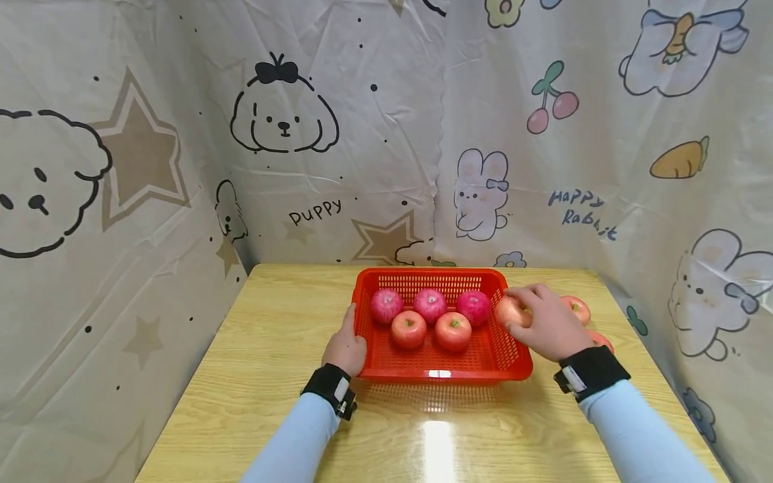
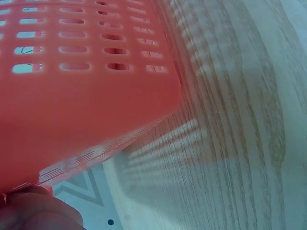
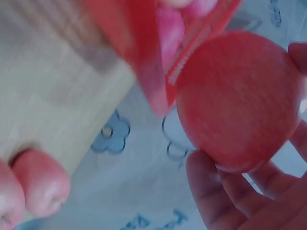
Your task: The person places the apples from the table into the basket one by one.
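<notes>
In the head view, a red plastic basket (image 1: 435,365) with perforated walls stands on the table. Two red apples (image 1: 408,329) lie in it, in front of three magenta round pieces (image 1: 430,305), two with pale streaks, their kind unclear. My right hand (image 1: 552,325) holds another apple (image 1: 512,311) at the basket's right rim; the right wrist view shows fingers and thumb around this apple (image 3: 237,100). My left hand (image 1: 347,347) grips the left rim, one finger lying along it. Its bent fingers (image 2: 41,211) touch the basket (image 2: 91,105) at the lower left of the left wrist view.
Two more apples lie on the table right of the basket, one apple (image 1: 576,309) behind the other apple (image 1: 600,341), both partly behind the right hand. The wooden table (image 1: 260,362) meets a patterned cloth (image 1: 386,168) at its back and sides.
</notes>
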A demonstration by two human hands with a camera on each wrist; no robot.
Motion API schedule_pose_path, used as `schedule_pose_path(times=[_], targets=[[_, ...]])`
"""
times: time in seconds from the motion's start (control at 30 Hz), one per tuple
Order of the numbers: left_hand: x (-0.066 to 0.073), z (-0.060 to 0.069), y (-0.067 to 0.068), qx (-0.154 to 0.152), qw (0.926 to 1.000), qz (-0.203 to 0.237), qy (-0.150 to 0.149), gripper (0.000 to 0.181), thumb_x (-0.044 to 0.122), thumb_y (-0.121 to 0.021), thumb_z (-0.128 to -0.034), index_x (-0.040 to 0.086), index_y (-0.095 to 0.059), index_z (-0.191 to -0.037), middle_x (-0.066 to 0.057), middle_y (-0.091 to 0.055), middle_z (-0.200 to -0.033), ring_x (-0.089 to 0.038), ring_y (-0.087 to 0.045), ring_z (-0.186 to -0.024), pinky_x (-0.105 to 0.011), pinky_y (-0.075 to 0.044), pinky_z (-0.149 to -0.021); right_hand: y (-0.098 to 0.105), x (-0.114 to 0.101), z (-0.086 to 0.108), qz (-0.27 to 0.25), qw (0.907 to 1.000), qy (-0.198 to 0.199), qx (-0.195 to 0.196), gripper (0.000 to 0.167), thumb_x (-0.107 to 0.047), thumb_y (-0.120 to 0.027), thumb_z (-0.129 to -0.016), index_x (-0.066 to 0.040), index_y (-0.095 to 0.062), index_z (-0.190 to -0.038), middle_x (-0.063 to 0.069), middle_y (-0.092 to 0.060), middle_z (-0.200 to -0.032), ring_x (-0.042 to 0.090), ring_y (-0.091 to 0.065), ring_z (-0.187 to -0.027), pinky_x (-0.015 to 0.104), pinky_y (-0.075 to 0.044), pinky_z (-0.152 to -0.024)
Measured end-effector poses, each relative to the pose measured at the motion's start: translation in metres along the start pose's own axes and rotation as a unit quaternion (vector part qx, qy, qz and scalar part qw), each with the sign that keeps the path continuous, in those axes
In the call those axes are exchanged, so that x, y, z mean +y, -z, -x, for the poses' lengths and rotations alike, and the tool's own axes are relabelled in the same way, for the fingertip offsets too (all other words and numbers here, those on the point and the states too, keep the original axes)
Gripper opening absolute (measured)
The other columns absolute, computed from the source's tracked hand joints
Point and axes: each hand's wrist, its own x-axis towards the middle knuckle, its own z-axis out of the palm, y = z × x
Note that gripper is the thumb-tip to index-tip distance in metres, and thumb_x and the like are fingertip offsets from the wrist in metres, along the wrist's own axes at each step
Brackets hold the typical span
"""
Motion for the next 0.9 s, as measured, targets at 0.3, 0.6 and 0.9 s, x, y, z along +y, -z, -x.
schedule_pose_path(times=[0.3,0.6,0.9], targets=[[0.001,0.000,0.001,-0.001,1.0000,0.008,-0.003,0.070,0.012,-0.051,-0.1015,0.022,-0.018,-0.163,-0.020,-0.067,-0.111,-0.026,-0.061,-0.065,-0.033,-0.049,-0.060,-0.041,-0.017,0.003,0.038,0.9951,0.063,-0.067,0.056,-0.028,-0.080,-0.079,-0.015,-0.066,-0.132,0.010,-0.060,-0.113,0.027,-0.058,-0.093,0.048,-0.056,-0.083],[0.001,0.001,0.001,-0.001,1.0000,0.009,-0.003,0.071,0.011,-0.051,-0.1013,0.022,-0.018,-0.163,-0.021,-0.066,-0.118,-0.027,-0.062,-0.070,-0.034,-0.050,-0.062,-0.069,-0.024,-0.007,0.082,0.9877,0.050,-0.124,0.052,-0.032,-0.081,-0.079,-0.020,-0.069,-0.127,0.004,-0.059,-0.105,0.023,-0.056,-0.088,0.045,-0.054,-0.083],[0.000,0.001,0.002,-0.001,0.9999,0.009,-0.006,0.070,0.012,-0.051,-0.1015,0.021,-0.019,-0.163,-0.022,-0.065,-0.123,-0.027,-0.062,-0.071,-0.035,-0.052,-0.064,-0.071,-0.034,-0.015,0.078,0.9785,-0.002,-0.191,0.047,-0.029,-0.084,-0.078,-0.019,-0.068,-0.121,0.004,-0.058,-0.097,0.023,-0.054,-0.082,0.044,-0.054,-0.079]])
